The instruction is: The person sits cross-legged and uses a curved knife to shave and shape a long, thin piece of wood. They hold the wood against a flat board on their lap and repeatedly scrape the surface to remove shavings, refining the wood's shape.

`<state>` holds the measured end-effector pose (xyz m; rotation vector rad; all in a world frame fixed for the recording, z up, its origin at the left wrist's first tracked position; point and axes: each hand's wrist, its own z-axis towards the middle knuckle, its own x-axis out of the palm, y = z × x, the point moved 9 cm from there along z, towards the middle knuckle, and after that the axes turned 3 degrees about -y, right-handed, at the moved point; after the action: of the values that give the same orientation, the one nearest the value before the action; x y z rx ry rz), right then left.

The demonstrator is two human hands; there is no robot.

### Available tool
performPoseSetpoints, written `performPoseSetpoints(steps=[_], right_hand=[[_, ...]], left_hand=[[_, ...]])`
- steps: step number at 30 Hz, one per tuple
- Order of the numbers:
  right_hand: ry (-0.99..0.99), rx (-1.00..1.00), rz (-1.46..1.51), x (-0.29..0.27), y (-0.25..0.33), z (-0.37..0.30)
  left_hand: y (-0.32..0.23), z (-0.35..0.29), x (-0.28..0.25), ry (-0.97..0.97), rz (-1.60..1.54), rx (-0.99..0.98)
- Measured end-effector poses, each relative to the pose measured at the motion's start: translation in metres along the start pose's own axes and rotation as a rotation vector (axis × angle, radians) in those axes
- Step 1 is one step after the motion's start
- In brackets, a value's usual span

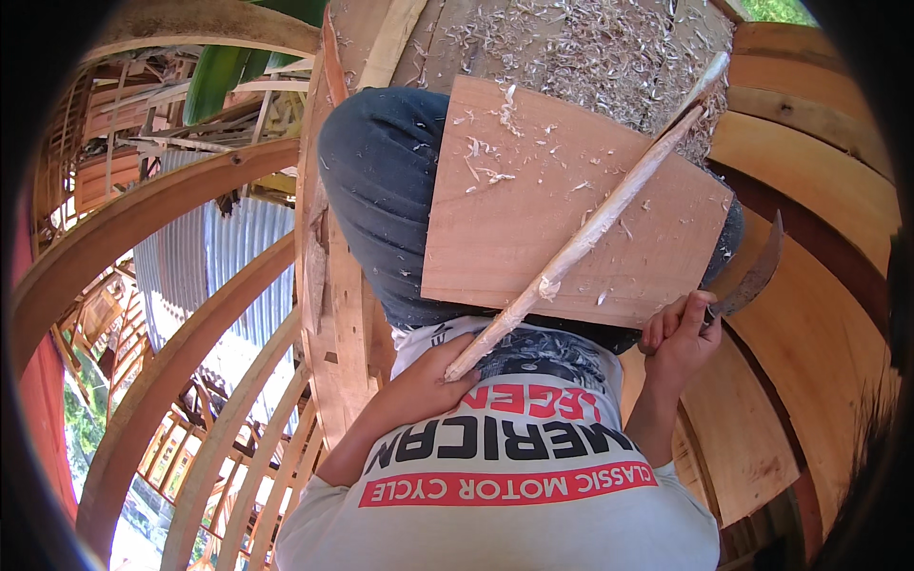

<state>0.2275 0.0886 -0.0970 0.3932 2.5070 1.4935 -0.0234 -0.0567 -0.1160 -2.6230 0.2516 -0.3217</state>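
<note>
A: What are the 2 hands doing?
B: The left hand (pixel 447 376) grasps the near end of a pale, peeled stick (pixel 592 231), though most of its fingers are hidden underneath. The right hand (pixel 682 335) is clenched around the handle of a curved knife (pixel 759 273).
A: Where does the stick lie?
B: Slantwise over a flat wooden board (pixel 538 205), running from the left hand at the person's waist to beyond the board's far right edge. Near its far end, a dark brown streak shows.
A: Does the blade touch it?
B: No, it is well apart, out to the right of the board, with its tip pointing away from the body.
A: And the board?
B: It rests across the lap, over dark trousers (pixel 376 205), with a few curls scattered on it. Many more shavings (pixel 581 57) cover the planks ahead.
A: What stands to the left?
B: Curved wooden ribs (pixel 162 198), with corrugated metal sheets (pixel 252 257) visible beyond them.
</note>
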Motion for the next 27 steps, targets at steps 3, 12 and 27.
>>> performPoseSetpoints(steps=[3, 12, 27], right_hand=[[0.308, 0.193, 0.044, 0.022, -0.015, -0.025], [0.707, 0.646, -0.387, 0.063, -0.061, -0.075], [1.115, 0.486, -0.463, 0.075, -0.054, -0.082]], left_hand=[[-0.008, 0.005, -0.004, 0.019, -0.011, 0.022], [0.009, 0.010, -0.001, 0.060, -0.077, -0.022], [0.027, 0.017, 0.005, 0.133, -0.202, -0.158]])
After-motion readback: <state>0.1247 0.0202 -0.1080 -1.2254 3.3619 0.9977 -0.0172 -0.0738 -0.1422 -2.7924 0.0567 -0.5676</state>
